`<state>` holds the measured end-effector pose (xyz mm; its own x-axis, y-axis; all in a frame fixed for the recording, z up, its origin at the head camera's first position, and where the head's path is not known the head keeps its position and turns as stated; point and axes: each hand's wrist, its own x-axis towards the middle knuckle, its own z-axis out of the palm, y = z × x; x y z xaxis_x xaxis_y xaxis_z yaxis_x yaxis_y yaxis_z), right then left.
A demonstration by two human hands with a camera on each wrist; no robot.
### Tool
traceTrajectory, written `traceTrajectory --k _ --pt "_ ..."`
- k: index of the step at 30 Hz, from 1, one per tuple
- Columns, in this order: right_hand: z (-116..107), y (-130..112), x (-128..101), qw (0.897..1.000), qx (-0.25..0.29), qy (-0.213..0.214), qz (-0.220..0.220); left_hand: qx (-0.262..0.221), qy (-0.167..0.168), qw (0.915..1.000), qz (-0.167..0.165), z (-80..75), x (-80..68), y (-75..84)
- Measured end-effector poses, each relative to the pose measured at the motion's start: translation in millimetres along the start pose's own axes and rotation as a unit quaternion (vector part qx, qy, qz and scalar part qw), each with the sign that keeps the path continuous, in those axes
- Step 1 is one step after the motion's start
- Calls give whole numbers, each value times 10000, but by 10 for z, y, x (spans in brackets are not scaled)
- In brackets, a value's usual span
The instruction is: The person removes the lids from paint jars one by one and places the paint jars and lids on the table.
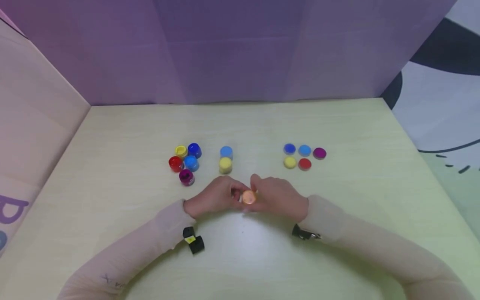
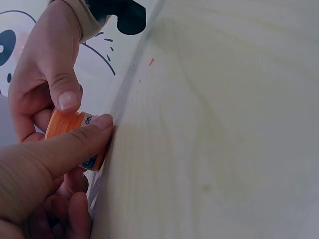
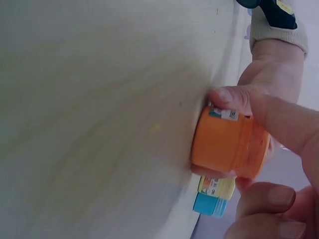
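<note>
Both hands meet on a small orange paint jar [image 1: 249,197] with a label on its side, low over the table. My left hand [image 1: 215,196] grips the jar's body, its thumb [image 2: 75,147] across the label in the left wrist view. From the other side my right hand [image 1: 279,196] pinches the orange lid [image 3: 255,149] between thumb and fingers; the lid sits on the jar. Behind the hands stand a yellow capped jar [image 1: 225,165] and a light blue capped jar [image 1: 226,151], one behind the other.
Left of these is a cluster of uncapped jars: yellow [image 1: 181,151], dark blue [image 1: 194,150], red [image 1: 176,163], light blue [image 1: 191,163] and purple [image 1: 186,177]. On the right lie loose lids, among them a red lid [image 1: 305,164] and a purple lid [image 1: 319,153]. A purple panel [image 1: 236,62] borders the table's back.
</note>
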<state>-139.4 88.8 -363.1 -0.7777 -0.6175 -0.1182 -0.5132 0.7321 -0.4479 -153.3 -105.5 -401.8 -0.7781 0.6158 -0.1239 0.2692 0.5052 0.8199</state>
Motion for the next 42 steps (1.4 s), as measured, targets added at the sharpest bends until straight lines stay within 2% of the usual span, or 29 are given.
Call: traceTrajectory --k 3,8,13,17,21,29,42 --pt "2 -23 -4 9999 -120 25 -2 32 -24 10000 -71 -8 0 12" --pt "-4 -11 -7 9996 -124 44 -247 154 -55 9999 -56 -10 11 0" --pt "-64 32 -19 9979 256 -10 -596 125 -56 9999 -82 -14 8 20" --pt "-124 65 -40 9955 651 -8 -685 156 -35 9998 -74 -8 7 29" --pt "-172 122 -72 9954 856 -41 -423 234 -34 9997 -101 -2 4 33" --pt "-218 303 -164 9959 882 -124 127 2 -4 9993 -362 -20 -71 23" --pt "-331 622 -348 9959 625 222 613 -287 125 9965 -773 -169 -297 -6"
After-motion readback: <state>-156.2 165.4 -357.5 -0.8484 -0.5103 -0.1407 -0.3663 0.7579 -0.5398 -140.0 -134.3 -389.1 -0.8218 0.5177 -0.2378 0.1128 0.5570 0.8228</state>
